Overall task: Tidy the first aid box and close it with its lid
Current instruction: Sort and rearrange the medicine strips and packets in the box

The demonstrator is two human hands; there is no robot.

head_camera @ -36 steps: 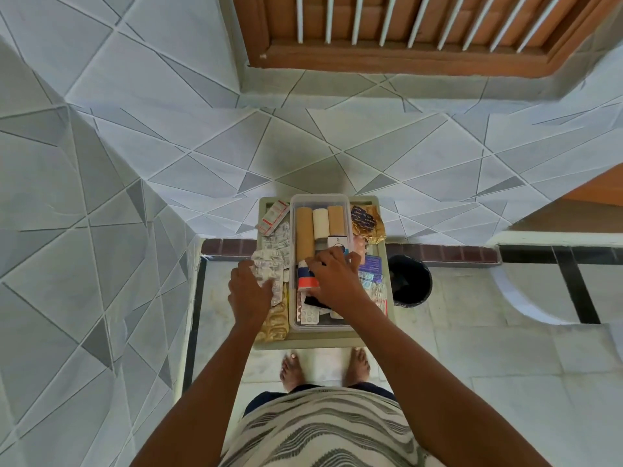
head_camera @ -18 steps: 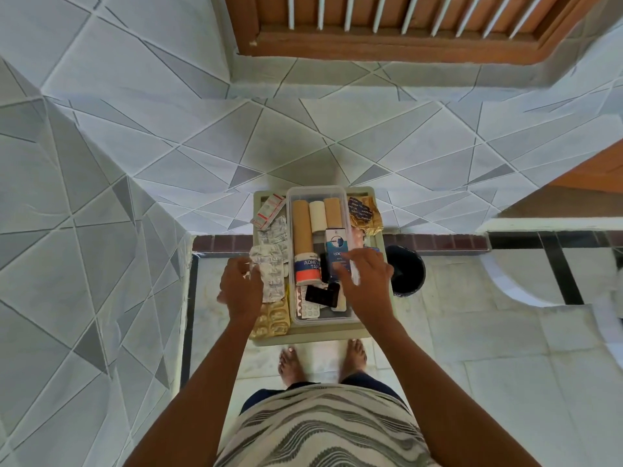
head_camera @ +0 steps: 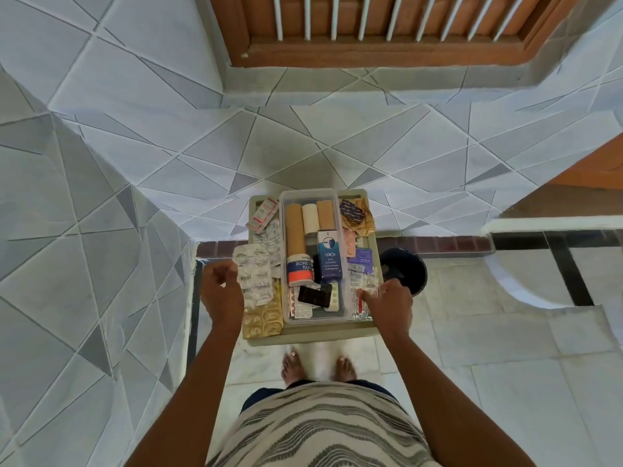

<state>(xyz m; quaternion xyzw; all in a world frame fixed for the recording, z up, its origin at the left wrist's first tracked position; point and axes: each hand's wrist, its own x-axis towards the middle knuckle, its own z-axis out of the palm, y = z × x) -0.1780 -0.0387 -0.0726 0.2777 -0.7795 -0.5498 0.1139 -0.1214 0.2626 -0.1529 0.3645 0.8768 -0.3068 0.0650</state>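
A clear plastic first aid box (head_camera: 282,298) sits on a small beige table (head_camera: 310,337). Inside lie tan and white bandage rolls (head_camera: 296,227), an adhesive tape roll (head_camera: 300,267), a blue medicine carton (head_camera: 329,256) and a black item (head_camera: 312,295). My left hand (head_camera: 220,294) grips a stack of silver blister strips (head_camera: 254,278) left of the box. My right hand (head_camera: 387,301) pinches small sachets (head_camera: 362,293) lying right of the box. No lid is visible.
Gold blister packs (head_camera: 264,320) and a red-white packet (head_camera: 264,212) lie left of the box, and gold foil packs (head_camera: 357,217) at the back right. A dark round bin (head_camera: 409,267) stands on the floor to the right. Tiled walls close in left and behind.
My right hand has left the box interior and moved right, down to the sachets beside it. The blue carton now lies uncovered in the box. My left hand still holds the blister strips.
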